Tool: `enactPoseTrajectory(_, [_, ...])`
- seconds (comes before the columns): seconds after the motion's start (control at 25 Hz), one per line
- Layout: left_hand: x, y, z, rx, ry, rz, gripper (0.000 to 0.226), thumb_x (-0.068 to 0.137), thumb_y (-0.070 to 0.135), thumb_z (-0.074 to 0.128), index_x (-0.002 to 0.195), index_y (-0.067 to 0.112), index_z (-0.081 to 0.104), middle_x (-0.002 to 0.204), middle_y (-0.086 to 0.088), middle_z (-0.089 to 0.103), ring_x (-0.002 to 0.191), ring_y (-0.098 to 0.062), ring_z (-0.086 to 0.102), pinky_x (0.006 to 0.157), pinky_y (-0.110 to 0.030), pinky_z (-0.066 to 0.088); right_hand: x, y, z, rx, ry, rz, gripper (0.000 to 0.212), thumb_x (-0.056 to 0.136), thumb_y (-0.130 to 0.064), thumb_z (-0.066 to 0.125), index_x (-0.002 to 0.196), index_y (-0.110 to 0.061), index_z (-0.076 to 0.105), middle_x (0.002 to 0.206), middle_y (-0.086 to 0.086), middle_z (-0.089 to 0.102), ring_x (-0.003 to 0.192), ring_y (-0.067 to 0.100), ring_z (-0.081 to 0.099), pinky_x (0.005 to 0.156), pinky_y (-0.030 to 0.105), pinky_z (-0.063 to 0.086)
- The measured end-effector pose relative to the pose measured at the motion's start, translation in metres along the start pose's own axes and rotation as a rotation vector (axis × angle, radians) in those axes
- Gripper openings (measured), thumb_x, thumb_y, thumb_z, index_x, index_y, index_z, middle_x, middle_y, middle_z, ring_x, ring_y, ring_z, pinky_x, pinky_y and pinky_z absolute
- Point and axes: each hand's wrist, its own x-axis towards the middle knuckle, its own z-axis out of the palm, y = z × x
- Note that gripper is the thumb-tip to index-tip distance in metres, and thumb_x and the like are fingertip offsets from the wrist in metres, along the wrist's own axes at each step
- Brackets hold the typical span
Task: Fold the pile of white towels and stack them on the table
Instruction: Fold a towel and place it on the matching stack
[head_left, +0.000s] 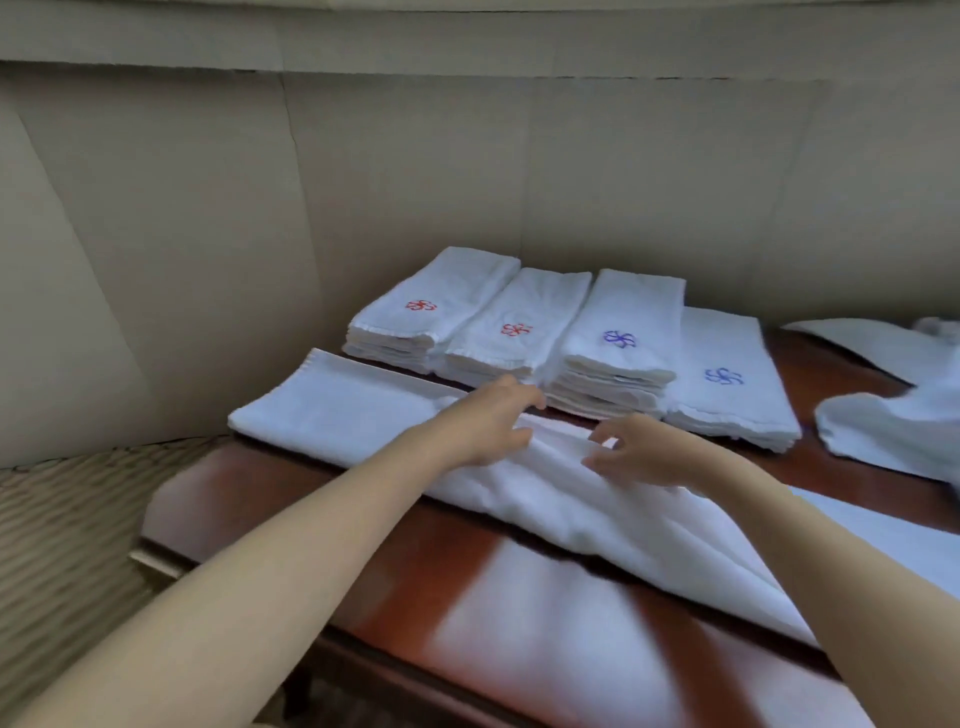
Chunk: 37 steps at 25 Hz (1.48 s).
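Note:
A long white towel (343, 415) lies folded lengthwise across the glossy red-brown table (545, 613), running from far left to near right. My left hand (488, 421) rests on its middle, fingers stretched over the far edge. Just to the right, my right hand (628, 449) pinches a fold of the same towel between thumb and fingers. Behind them stand several stacks of folded white towels: two with red emblems (421, 306) (517, 330) and two with blue emblems (618, 340) (724, 376).
A heap of unfolded white towels (893, 431) lies at the right edge of the table. Beige cardboard-like panels (363, 171) wall off the back and left. Patterned carpet (62, 545) shows left of the table's edge.

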Motion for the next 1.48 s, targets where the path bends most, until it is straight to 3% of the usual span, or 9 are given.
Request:
enactPoseTrajectory(0.16, [0.010,0.059,0.032,0.094,-0.050,0.209,0.037,0.095,0.017,0.051,0.132,0.021,0.052,0.132,-0.004,0.047,0.123,-0.021,0.045,0.100,-0.032,0.036,-0.073,0.067,-0.017,-0.038,-0.017,0.106,0.035,0.083,-0.028,0.068,0.116,-0.018,0.060,0.105,-0.002,0.059,0.089,0.013,0.053,0.075,0.022,0.039])
enactPoseTrajectory(0.28, [0.016,0.072,0.043,0.216,-0.099,0.215,0.034,0.098,0.025,0.047,0.132,0.026,0.052,0.129,-0.001,0.051,0.120,-0.020,0.049,0.097,-0.031,0.038,-0.120,0.099,-0.027,-0.191,-0.025,0.223,0.051,0.083,-0.033,0.063,0.129,-0.018,0.048,0.125,0.001,0.052,0.107,0.018,0.050,0.086,0.026,0.040])
enactPoseTrajectory(0.4, [0.019,0.074,0.048,0.159,-0.103,0.149,0.030,0.096,0.026,0.050,0.125,0.023,0.058,0.126,-0.002,0.054,0.117,-0.020,0.050,0.098,-0.032,0.038,-0.148,0.121,-0.019,-0.224,-0.020,0.298,0.061,0.079,-0.040,0.063,0.131,-0.022,0.038,0.129,0.001,0.047,0.117,0.022,0.047,0.096,0.037,0.042])
enactPoseTrajectory(0.64, [0.020,0.076,0.054,0.111,0.031,0.115,0.021,0.098,0.026,0.048,0.107,0.020,0.066,0.109,0.001,0.063,0.108,-0.022,0.056,0.091,-0.038,0.043,-0.156,0.114,-0.013,-0.424,0.344,0.301,0.008,0.092,-0.020,0.045,0.096,-0.014,0.047,0.114,0.007,0.056,0.101,0.030,0.055,0.070,0.032,0.035])
enactPoseTrajectory(0.72, [0.022,0.078,0.052,0.163,0.145,0.121,0.023,0.099,0.028,0.044,0.105,0.018,0.064,0.108,0.001,0.066,0.106,-0.022,0.058,0.091,-0.036,0.039,-0.156,0.116,-0.024,-0.430,0.532,0.325,0.010,0.092,-0.014,0.042,0.083,-0.014,0.047,0.099,0.009,0.060,0.085,0.030,0.054,0.066,0.031,0.033])
enactPoseTrajectory(0.88, [0.043,0.086,0.042,0.105,0.213,0.071,0.024,0.101,0.025,0.040,0.105,0.014,0.061,0.108,-0.004,0.066,0.105,-0.025,0.058,0.087,-0.034,0.034,-0.143,0.136,-0.047,-0.335,0.738,0.391,0.006,0.090,-0.013,0.043,0.088,-0.012,0.049,0.087,0.004,0.051,0.078,0.027,0.045,0.066,0.032,0.033])
enactPoseTrajectory(1.08, [0.062,0.089,0.066,0.210,0.030,0.040,0.027,0.101,0.026,0.037,0.114,0.013,0.057,0.117,-0.011,0.055,0.112,-0.030,0.051,0.092,-0.038,0.039,-0.134,0.188,-0.036,-0.142,0.545,0.590,0.017,0.091,-0.014,0.049,0.103,-0.017,0.062,0.109,0.006,0.059,0.102,0.030,0.052,0.077,0.034,0.036])
enactPoseTrajectory(1.28, [0.064,0.079,0.078,0.126,0.116,0.042,0.025,0.097,0.031,0.047,0.111,0.015,0.059,0.110,-0.009,0.055,0.106,-0.029,0.053,0.092,-0.039,0.038,-0.129,0.208,-0.035,0.169,0.682,0.510,0.013,0.092,-0.022,0.046,0.090,-0.015,0.057,0.101,0.007,0.061,0.096,0.028,0.050,0.077,0.037,0.041])
enactPoseTrajectory(1.48, [0.066,0.107,0.085,0.079,0.285,0.107,0.028,0.095,0.020,0.052,0.121,0.012,0.058,0.117,-0.011,0.055,0.112,-0.030,0.050,0.096,-0.040,0.033,-0.133,0.208,-0.040,0.327,0.960,0.373,0.016,0.095,-0.023,0.047,0.102,-0.010,0.053,0.099,0.005,0.058,0.097,0.027,0.049,0.078,0.038,0.039])
